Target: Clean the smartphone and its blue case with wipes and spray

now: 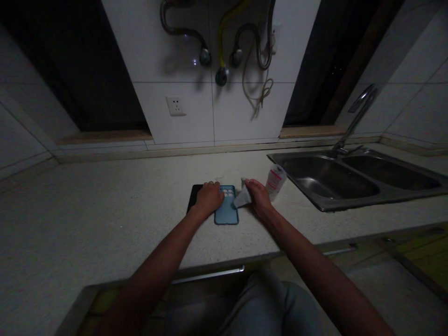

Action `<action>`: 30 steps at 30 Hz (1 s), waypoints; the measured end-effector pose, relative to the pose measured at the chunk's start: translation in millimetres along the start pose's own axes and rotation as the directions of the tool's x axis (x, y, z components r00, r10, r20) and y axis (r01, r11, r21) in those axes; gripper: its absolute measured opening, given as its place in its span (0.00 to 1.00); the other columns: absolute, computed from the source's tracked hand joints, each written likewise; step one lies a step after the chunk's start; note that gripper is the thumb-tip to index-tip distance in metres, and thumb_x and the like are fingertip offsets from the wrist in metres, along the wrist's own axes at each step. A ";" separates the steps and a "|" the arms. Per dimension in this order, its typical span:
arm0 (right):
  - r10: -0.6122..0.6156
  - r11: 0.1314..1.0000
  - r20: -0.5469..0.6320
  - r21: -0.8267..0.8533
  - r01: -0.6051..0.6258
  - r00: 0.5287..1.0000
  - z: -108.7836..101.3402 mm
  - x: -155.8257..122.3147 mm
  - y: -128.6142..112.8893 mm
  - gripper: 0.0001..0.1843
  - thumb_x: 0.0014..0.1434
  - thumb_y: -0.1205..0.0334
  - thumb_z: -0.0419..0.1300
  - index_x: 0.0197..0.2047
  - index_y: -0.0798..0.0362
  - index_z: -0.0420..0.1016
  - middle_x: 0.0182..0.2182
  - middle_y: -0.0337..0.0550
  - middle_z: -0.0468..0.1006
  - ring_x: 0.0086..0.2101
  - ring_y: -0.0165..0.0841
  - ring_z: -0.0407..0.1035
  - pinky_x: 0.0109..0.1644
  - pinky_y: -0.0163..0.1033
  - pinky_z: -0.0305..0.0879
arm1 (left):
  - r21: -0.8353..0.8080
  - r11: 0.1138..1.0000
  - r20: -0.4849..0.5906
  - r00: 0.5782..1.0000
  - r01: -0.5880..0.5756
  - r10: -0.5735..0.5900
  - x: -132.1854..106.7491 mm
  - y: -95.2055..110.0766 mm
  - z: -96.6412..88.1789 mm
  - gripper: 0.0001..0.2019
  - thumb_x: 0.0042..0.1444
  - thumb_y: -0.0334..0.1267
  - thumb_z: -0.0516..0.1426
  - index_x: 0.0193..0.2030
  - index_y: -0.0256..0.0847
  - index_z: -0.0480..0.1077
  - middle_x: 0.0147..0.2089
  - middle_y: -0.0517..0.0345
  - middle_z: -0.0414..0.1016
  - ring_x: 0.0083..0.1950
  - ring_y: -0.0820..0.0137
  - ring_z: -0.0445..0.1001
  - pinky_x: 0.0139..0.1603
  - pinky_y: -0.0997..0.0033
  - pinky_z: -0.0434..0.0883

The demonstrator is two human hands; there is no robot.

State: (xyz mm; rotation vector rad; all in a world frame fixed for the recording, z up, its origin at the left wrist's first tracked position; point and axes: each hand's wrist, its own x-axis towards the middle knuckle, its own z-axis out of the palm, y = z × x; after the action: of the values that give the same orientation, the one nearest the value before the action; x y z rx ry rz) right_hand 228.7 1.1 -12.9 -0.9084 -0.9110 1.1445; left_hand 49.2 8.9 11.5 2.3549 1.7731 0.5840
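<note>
Both arms are out over the pale speckled counter, and the action sits right in the middle of it. The left hand is pressed flat, palm down, across the upper left part of a blue phone case that lies back-up on the counter, its cluster of round camera holes showing just past the knuckles. The fingers of that hand are spread loosely and curl over the top edge, pinning rather than gripping. Poking out from under the same hand, to the left, is a dark flat slab, a black phone or screen by the look of it, lying touching or just beside the case; the dim light will not let me say which. The right hand is closed around a small white cloth, fingers bunched on it, and the free corner of the cloth touches the right edge of the blue case. Just beside the right hand, toward the sink, a small white bottle with a red label lies tipped on its side. A steel double sink with a bent tap fills the right side, and a white wall socket and several hoses hang on the tiled wall behind.
</note>
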 end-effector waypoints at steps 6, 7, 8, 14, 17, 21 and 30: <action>0.026 0.997 0.002 -0.076 -0.026 1.000 -1.8 -1.0 0.9 0.25 0.40 0.40 0.71 0.23 0.51 0.66 0.19 0.32 0.64 0.22 0.27 0.56 0.25 0.35 0.52 | 0.198 0.978 0.035 0.997 0.066 -0.074 -2.1 6.7 -8.6 0.17 0.61 0.33 0.51 0.54 0.36 0.72 0.49 0.40 0.78 0.52 0.55 0.76 0.50 0.61 0.70; 0.023 0.995 0.004 -0.092 -0.022 1.000 -2.1 -0.9 1.1 0.26 0.40 0.40 0.70 0.22 0.51 0.66 0.18 0.32 0.64 0.22 0.27 0.56 0.25 0.35 0.51 | 0.149 0.985 -0.002 0.996 0.091 -0.092 -1.3 6.8 -9.3 0.17 0.59 0.33 0.52 0.54 0.36 0.72 0.48 0.41 0.79 0.51 0.55 0.77 0.50 0.60 0.70; 0.023 0.994 0.007 -0.105 -0.022 1.000 -2.2 -1.0 1.0 0.26 0.40 0.40 0.70 0.22 0.51 0.65 0.18 0.31 0.63 0.22 0.27 0.55 0.25 0.35 0.50 | 0.068 0.992 -0.045 0.994 0.107 -0.104 -0.2 6.8 -9.6 0.18 0.58 0.34 0.54 0.54 0.37 0.73 0.47 0.42 0.80 0.50 0.55 0.77 0.50 0.61 0.70; 0.043 0.993 0.069 -0.113 -0.035 0.997 0.3 -4.5 -1.5 0.27 0.40 0.38 0.71 0.21 0.50 0.63 0.17 0.29 0.61 0.20 0.26 0.53 0.24 0.35 0.48 | -0.780 0.570 0.113 0.954 0.258 -0.277 9.3 8.3 -4.8 0.11 0.48 0.36 0.62 0.40 0.37 0.76 0.31 0.53 0.78 0.28 0.67 0.75 0.30 0.70 0.69; 0.032 0.998 0.102 -0.050 -0.027 0.994 2.3 -8.0 -4.0 0.27 0.40 0.40 0.72 0.22 0.51 0.63 0.17 0.29 0.61 0.20 0.26 0.54 0.24 0.34 0.48 | -0.944 0.136 0.271 0.942 0.300 -0.195 12.3 9.6 0.7 0.05 0.45 0.36 0.62 0.28 0.37 0.73 0.27 0.56 0.74 0.25 0.72 0.70 0.26 0.73 0.67; 0.048 0.997 0.131 0.061 -0.057 0.990 4.3 -11.2 -7.9 0.25 0.40 0.44 0.73 0.25 0.50 0.65 0.19 0.30 0.65 0.21 0.26 0.57 0.25 0.33 0.52 | -0.917 -0.181 0.388 0.901 0.356 -0.193 12.6 13.0 8.5 0.04 0.46 0.34 0.61 0.27 0.36 0.72 0.26 0.55 0.75 0.24 0.72 0.71 0.29 0.74 0.69; 0.034 0.993 0.157 0.109 -0.052 0.987 6.4 -12.3 -10.4 0.23 0.40 0.46 0.74 0.26 0.50 0.66 0.19 0.31 0.68 0.21 0.27 0.61 0.24 0.33 0.58 | -0.781 -0.383 0.573 0.809 0.493 -0.129 6.2 32.7 9.3 0.15 0.59 0.44 0.53 0.35 0.36 0.75 0.26 0.50 0.77 0.25 0.63 0.75 0.31 0.65 0.73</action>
State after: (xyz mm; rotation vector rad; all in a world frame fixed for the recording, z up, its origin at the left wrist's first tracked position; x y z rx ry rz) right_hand 224.1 -12.1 -2.4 -0.7576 -0.9460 1.3049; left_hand 83.4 6.2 15.3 0.4885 0.8320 0.9848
